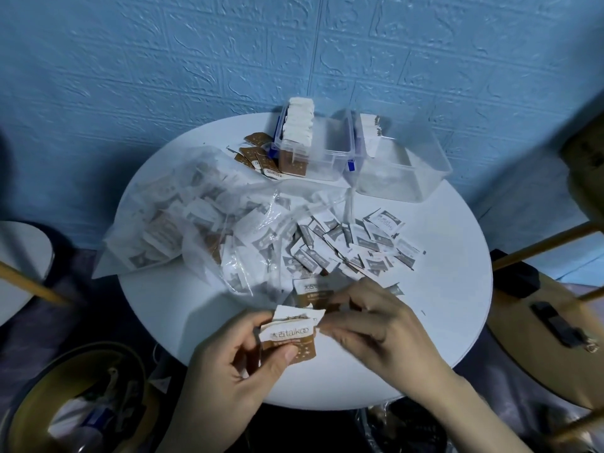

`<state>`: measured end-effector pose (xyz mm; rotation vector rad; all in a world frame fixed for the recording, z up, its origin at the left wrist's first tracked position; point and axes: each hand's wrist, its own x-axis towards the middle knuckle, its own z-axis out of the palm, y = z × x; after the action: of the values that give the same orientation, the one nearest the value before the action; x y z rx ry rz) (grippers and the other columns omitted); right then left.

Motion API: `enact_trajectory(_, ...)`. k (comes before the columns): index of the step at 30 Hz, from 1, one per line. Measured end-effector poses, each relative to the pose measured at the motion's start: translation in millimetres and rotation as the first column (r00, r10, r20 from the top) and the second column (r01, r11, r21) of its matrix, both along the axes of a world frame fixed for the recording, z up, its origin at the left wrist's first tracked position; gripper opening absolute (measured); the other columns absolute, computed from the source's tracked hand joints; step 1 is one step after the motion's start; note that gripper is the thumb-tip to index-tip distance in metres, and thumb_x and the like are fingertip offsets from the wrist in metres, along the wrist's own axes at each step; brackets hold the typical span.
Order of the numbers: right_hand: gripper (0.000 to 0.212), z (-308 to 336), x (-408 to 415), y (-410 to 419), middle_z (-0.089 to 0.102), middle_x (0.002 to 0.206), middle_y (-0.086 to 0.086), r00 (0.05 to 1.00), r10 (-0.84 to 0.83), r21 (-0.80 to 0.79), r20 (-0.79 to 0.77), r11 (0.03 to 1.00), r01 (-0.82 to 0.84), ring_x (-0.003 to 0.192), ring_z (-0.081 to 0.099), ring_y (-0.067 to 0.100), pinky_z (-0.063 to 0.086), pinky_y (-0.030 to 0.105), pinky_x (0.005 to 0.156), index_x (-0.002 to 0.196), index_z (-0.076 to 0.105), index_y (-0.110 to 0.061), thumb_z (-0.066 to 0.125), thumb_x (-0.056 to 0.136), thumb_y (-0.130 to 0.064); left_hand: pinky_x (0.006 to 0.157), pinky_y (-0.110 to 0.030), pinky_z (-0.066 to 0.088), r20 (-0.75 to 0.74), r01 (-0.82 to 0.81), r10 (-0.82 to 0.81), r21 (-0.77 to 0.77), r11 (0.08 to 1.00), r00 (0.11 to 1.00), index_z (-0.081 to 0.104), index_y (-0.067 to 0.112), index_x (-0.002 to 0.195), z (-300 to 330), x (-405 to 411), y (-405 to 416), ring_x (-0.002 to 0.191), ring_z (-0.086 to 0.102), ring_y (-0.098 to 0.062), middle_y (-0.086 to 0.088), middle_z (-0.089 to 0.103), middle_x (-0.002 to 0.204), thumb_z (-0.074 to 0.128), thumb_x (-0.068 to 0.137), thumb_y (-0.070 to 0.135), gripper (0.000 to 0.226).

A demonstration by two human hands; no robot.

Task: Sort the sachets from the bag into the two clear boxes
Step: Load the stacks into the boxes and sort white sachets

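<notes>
Low in the frame, the left hand (pixel 228 361) pinches a small stack of brown-and-white sachets (pixel 289 333) while the right hand (pixel 369 322), its grip narrow on the stack's edge, seemingly squares it for the left clear box (pixel 313 148) at upper centre, where like sachets stand.

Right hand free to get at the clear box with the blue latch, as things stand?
Probably not yet. The right hand pinches the stack of brown-and-white sachets that the left hand grips. The path over the round white table to the clear box with the blue latch looks open.
</notes>
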<state>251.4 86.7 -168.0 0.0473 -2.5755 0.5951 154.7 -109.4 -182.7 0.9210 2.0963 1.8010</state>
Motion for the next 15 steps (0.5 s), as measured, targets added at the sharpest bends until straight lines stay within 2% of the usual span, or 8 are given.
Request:
enact_trajectory(2, 0.016, -2, 5, -1, 0.062, 0.102, -0.012, 0.999, -0.039, -0.071, 0.029, 0.997, 0.041, 0.093, 0.057, 0.006, 0.045, 0.022, 0.078, 0.098, 0.074, -0.029, 0.062, 0.091, -0.038, 0.059, -0.032, 0.051, 0.006, 0.029, -0.029, -0.038, 0.999, 1.000, 0.069, 0.043, 0.097, -2, -1, -3, 0.061, 0.061, -0.025, -0.010, 0.064, 0.069, 0.072, 0.063, 0.050, 0.035)
enact_trajectory(4, 0.024, 1, 7, 0, 0.059, 0.107, -0.017, 0.984, -0.153, -0.140, 0.092, 0.976, 0.165, 0.099, 0.057, 0.001, 0.047, 0.021, 0.079, 0.105, 0.071, -0.035, 0.061, 0.088, -0.048, 0.056, -0.026, 0.048, -0.017, 0.035, -0.036, -0.075, 0.997, 0.999, 0.068, 0.043, 0.098, -5, -2, -4, 0.057, 0.057, -0.016, -0.003, 0.060, 0.065, 0.072, 0.063, 0.053, 0.037)
enact_trajectory(6, 0.040, 6, 3, 1, 0.056, 0.105, -0.019, 0.935, -0.300, -0.101, 0.187, 0.941, 0.322, 0.093, 0.054, -0.003, 0.043, 0.017, 0.069, 0.108, 0.064, -0.039, 0.055, 0.080, -0.066, 0.052, -0.020, 0.042, -0.042, 0.020, -0.024, -0.099, 0.995, 0.999, 0.067, 0.045, 0.097, -7, -2, -4, 0.052, 0.048, -0.006, 0.008, 0.052, 0.058, 0.070, 0.062, 0.056, 0.037)
enact_trajectory(7, 0.050, 8, -1, 1, 0.055, 0.103, -0.017, 0.903, -0.364, -0.052, 0.229, 0.922, 0.384, 0.090, 0.054, 0.001, 0.039, 0.017, 0.065, 0.107, 0.063, -0.038, 0.052, 0.074, -0.075, 0.052, -0.020, 0.041, -0.042, 0.012, -0.017, -0.105, 0.994, 0.999, 0.066, 0.046, 0.097, -8, -2, -4, 0.051, 0.047, -0.005, 0.010, 0.051, 0.057, 0.070, 0.061, 0.057, 0.038)
enact_trajectory(9, 0.070, 12, -9, -3, 0.055, 0.102, -0.011, 0.836, -0.440, 0.054, 0.328, 0.892, 0.449, 0.096, 0.056, 0.011, 0.037, 0.022, 0.066, 0.107, 0.062, -0.031, 0.051, 0.063, -0.084, 0.053, -0.022, 0.042, -0.024, 0.011, -0.014, -0.115, 0.993, 1.000, 0.067, 0.045, 0.098, -8, -2, -3, 0.052, 0.048, -0.007, 0.008, 0.052, 0.057, 0.069, 0.061, 0.059, 0.040)
enact_trajectory(11, 0.067, 16, -16, -9, 0.053, 0.108, -0.010, 0.776, -0.465, 0.099, 0.426, 0.877, 0.471, 0.105, 0.053, 0.015, 0.038, 0.027, 0.073, 0.112, 0.059, -0.027, 0.061, 0.065, -0.075, 0.054, -0.021, 0.042, -0.015, 0.010, -0.012, -0.123, 0.992, 1.000, 0.066, 0.045, 0.099, -8, -2, -4, 0.053, 0.049, -0.007, 0.008, 0.052, 0.058, 0.068, 0.061, 0.060, 0.041)
enact_trajectory(13, 0.053, 18, -20, -14, 0.052, 0.113, -0.012, 0.781, -0.429, 0.060, 0.453, 0.889, 0.454, 0.110, 0.050, 0.014, 0.036, 0.027, 0.075, 0.116, 0.055, -0.028, 0.069, 0.074, -0.056, 0.057, -0.019, 0.043, -0.001, 0.011, -0.011, -0.126, 0.992, 1.000, 0.066, 0.046, 0.100, -8, -3, -4, 0.055, 0.050, -0.004, 0.012, 0.052, 0.060, 0.067, 0.061, 0.061, 0.042)
enact_trajectory(15, 0.037, 17, -21, -17, 0.050, 0.103, -0.015, 0.815, -0.386, 0.001, 0.432, 0.904, 0.427, 0.103, 0.051, 0.013, 0.030, 0.026, 0.069, 0.111, 0.056, -0.027, 0.068, 0.080, -0.043, 0.061, -0.020, 0.046, 0.021, 0.019, -0.016, -0.126, 0.992, 1.000, 0.066, 0.047, 0.101, -9, -3, -3, 0.059, 0.054, -0.005, 0.011, 0.056, 0.063, 0.066, 0.062, 0.061, 0.042)
